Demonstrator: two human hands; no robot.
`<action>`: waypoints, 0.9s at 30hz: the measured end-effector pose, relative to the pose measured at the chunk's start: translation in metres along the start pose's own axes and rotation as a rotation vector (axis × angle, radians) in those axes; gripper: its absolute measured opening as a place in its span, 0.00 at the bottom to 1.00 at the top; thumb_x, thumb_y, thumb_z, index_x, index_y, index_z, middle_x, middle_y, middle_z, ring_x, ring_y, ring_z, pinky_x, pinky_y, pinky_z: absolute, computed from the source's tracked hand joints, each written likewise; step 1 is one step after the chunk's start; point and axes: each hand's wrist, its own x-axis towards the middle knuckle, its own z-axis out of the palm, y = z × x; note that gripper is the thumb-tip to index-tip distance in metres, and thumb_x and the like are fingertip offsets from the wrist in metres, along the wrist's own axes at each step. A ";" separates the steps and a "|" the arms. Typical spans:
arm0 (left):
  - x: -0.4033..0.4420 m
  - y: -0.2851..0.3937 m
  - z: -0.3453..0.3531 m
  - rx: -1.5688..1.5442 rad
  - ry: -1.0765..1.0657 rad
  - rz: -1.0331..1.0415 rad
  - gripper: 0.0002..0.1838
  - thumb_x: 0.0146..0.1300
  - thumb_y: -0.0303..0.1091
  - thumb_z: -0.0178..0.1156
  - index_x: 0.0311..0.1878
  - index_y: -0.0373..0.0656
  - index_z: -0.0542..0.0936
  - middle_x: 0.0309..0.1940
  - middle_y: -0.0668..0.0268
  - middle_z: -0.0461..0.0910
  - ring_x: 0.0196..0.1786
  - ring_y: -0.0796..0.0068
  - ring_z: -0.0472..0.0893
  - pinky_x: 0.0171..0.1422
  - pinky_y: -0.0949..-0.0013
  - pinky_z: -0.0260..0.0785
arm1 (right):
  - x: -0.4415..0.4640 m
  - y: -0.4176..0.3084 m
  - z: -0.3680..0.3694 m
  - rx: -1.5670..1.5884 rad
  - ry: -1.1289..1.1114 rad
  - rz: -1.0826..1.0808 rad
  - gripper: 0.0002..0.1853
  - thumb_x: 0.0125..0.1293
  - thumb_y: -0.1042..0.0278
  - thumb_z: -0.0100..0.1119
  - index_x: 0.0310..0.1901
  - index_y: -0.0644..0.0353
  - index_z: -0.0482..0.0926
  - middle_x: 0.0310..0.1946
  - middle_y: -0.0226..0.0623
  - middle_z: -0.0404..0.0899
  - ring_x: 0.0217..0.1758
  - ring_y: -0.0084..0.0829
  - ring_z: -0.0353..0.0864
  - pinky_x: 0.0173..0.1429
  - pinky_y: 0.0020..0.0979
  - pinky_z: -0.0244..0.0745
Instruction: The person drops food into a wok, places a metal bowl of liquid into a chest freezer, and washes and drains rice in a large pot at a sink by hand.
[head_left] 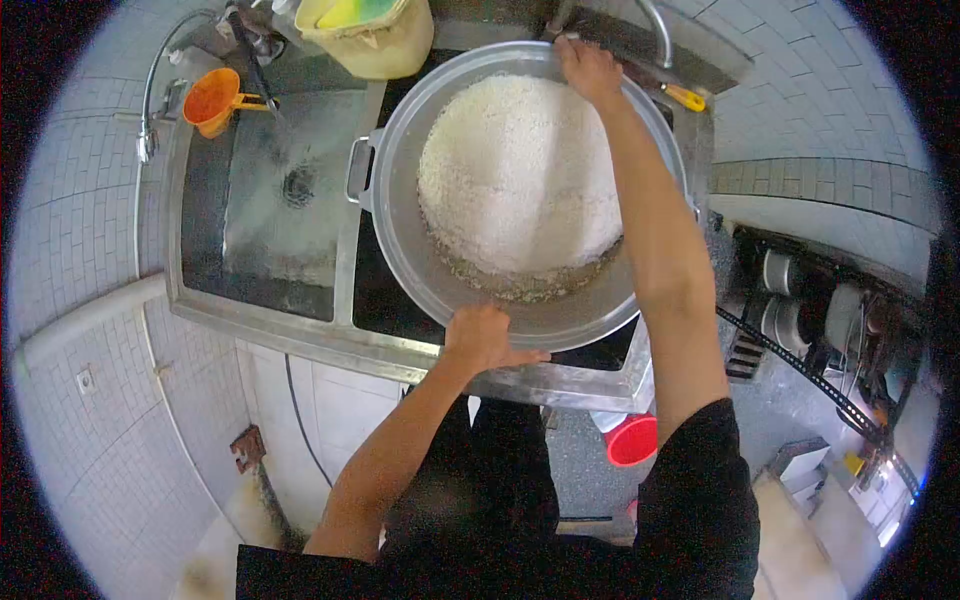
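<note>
A large silver metal pot (pixel 402 262) rests over the right side of the sink unit. White grains that look like rice (pixel 515 165) lie heaped in it, with a wetter-looking band of grains along the near edge. My left hand (pixel 480 338) grips the near rim, its thumb stretched to the right along the outside. Across the pot, my right hand (pixel 590 68) is closed over the far rim, my forearm passing above the right edge. Fingers of both hands are partly hidden by the rim. One loop handle (pixel 358 170) shows at the pot's left.
Left of the pot is a sink basin (pixel 275 240) with a drain and an orange dipper (pixel 212 103) at its back corner. A cream bucket (pixel 385 45) stands behind the pot. A yellow-handled tool (pixel 685 97) lies at the right. Below is a red basket (pixel 632 440).
</note>
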 end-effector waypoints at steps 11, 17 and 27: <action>0.003 0.001 0.002 -0.009 -0.010 -0.054 0.52 0.35 0.81 0.57 0.36 0.31 0.82 0.37 0.48 0.81 0.44 0.50 0.81 0.49 0.56 0.74 | -0.001 -0.008 0.012 -0.202 0.026 0.053 0.22 0.65 0.51 0.47 0.53 0.58 0.73 0.54 0.47 0.74 0.59 0.51 0.69 0.61 0.53 0.62; 0.016 -0.007 0.024 0.027 -0.047 -0.041 0.51 0.37 0.80 0.57 0.39 0.30 0.82 0.41 0.49 0.80 0.48 0.52 0.80 0.55 0.58 0.72 | -0.014 -0.028 -0.020 -0.210 0.125 0.002 0.20 0.67 0.53 0.43 0.49 0.57 0.76 0.48 0.46 0.76 0.53 0.49 0.72 0.58 0.55 0.62; 0.032 -0.022 0.055 0.041 0.028 0.131 0.51 0.41 0.78 0.57 0.49 0.33 0.79 0.49 0.49 0.76 0.55 0.51 0.74 0.62 0.56 0.66 | -0.019 -0.039 -0.036 -0.228 0.100 0.092 0.24 0.68 0.42 0.39 0.52 0.48 0.77 0.52 0.45 0.77 0.57 0.53 0.73 0.60 0.55 0.63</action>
